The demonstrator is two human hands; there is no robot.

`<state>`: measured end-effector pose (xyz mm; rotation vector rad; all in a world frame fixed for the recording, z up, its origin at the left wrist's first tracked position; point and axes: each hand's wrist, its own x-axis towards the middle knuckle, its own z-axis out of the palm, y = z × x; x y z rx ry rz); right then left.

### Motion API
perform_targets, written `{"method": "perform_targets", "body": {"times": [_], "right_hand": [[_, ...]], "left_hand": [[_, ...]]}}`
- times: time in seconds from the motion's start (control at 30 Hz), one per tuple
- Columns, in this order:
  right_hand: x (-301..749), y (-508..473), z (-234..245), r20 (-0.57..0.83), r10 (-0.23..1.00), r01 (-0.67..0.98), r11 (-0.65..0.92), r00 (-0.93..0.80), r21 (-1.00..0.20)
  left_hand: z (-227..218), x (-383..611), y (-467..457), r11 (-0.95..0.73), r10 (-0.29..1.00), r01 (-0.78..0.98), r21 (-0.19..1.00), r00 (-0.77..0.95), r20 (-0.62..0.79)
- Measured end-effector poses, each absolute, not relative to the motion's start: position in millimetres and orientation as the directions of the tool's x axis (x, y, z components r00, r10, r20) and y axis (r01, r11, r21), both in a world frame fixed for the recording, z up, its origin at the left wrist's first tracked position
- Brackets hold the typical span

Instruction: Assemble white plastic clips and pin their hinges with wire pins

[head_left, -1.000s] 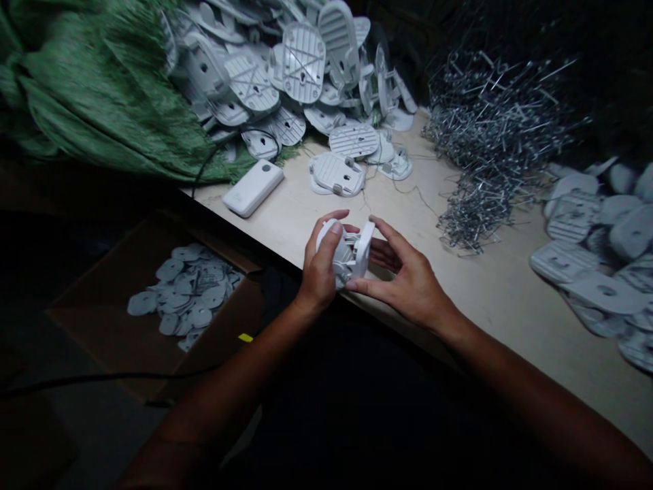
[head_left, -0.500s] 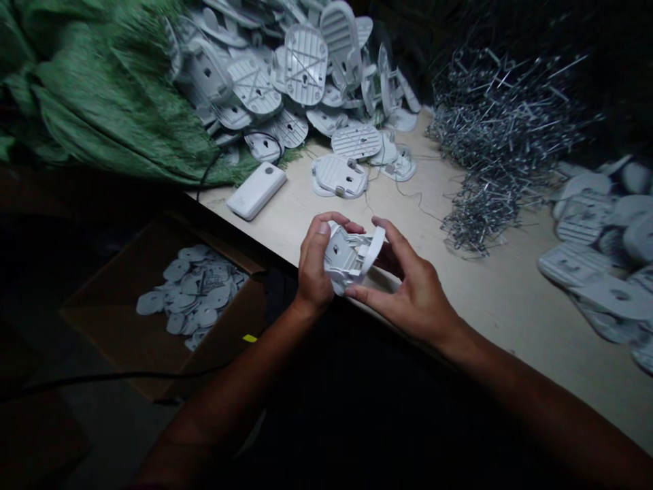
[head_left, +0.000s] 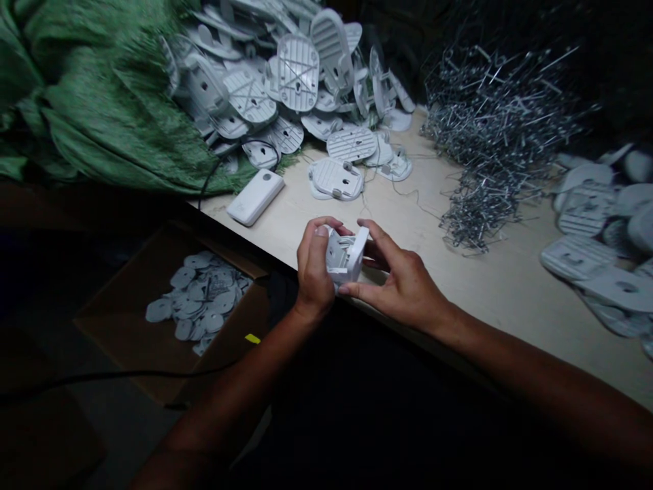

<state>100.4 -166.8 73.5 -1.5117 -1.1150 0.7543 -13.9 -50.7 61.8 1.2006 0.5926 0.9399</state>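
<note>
Both hands grip a white hinged plastic clip (head_left: 345, 257) just above the near edge of the table (head_left: 490, 286). My left hand (head_left: 312, 269) wraps round its left half, with the thumb on top. My right hand (head_left: 395, 279) pinches the right flap between thumb and fingers. The two halves of the clip stand close together. A heap of the same white plastic parts (head_left: 296, 82) lies at the back of the table.
A tangle of metal wire pieces (head_left: 490, 129) fills the back right. More white parts (head_left: 602, 238) lie at the right edge. A white power bank (head_left: 255, 197) with a black cable lies near a green sack (head_left: 102, 95). A cardboard box (head_left: 122, 340) holds flat white discs (head_left: 198, 309).
The clip's flap, swung wide half a second ago, has closed toward the other half. Both hands stay on the clip and have shifted slightly left.
</note>
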Motion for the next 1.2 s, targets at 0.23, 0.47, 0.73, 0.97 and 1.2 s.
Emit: {"method": "perform_targets", "body": {"times": [0.23,0.47,0.73,0.97,1.2], "right_hand": [[102,-166,85,0.091,0.953,0.175,0.04,0.29,-0.984],[121,-171,93,0.281,0.918,0.432,0.141,0.28,-0.891],[151,-182,105,0.492,0.854,0.832,0.146,0.166,-0.535],[154,-184,81,0.507,0.862,0.872,0.226,0.029,-0.433],[153,-173,39,0.603,0.788,0.907,0.335,-0.123,-0.253]], "left_hand": [[71,-16,-59,0.127,0.835,-0.352,0.927,0.542,0.091],[74,-13,-46,0.026,0.782,-0.299,0.954,0.601,0.167],[85,-35,-34,0.031,0.784,-0.081,0.996,0.62,0.026],[97,-43,-49,0.011,0.804,0.018,1.0,0.594,-0.019],[87,-64,-50,-0.21,0.827,0.296,0.932,0.562,0.008]]}}
